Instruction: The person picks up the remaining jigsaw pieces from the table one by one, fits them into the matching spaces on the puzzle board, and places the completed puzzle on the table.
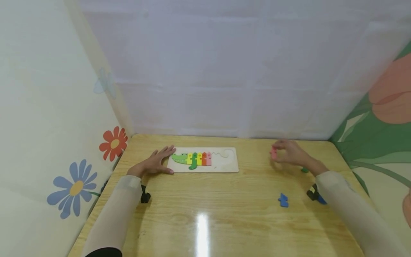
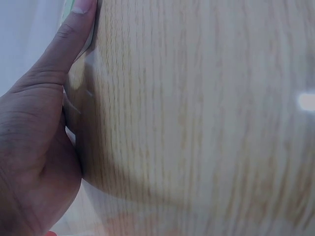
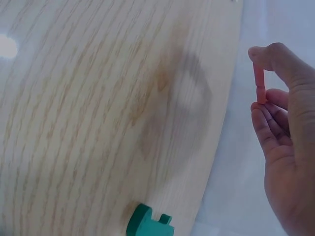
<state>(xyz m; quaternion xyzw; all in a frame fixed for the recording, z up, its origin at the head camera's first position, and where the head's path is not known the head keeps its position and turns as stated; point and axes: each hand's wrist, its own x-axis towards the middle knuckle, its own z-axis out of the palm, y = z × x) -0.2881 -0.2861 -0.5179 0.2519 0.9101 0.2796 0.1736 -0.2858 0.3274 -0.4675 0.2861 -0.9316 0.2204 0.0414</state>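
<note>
A pale wooden puzzle board (image 1: 228,167) lies near the table's back edge. Its left part carries a crocodile of coloured pieces (image 1: 194,159), from a green head to a pink segment; outlines show on the bare right part. My left hand (image 1: 156,162) rests at the board's left end, fingers and thumb spread straight along its edges. In the left wrist view the thumb (image 2: 61,42) touches the board's edge. To the right of the board, my right hand (image 1: 291,154) pinches a pinkish-red puzzle piece (image 3: 260,82) between thumb and fingers, raised above the table.
A blue puzzle piece (image 1: 283,200) lies at the table's right. Beneath the right forearm are a green piece (image 3: 150,223) and another blue piece (image 1: 321,200), partly hidden. A white wall (image 1: 205,71) closes the back; flower-patterned walls flank the table.
</note>
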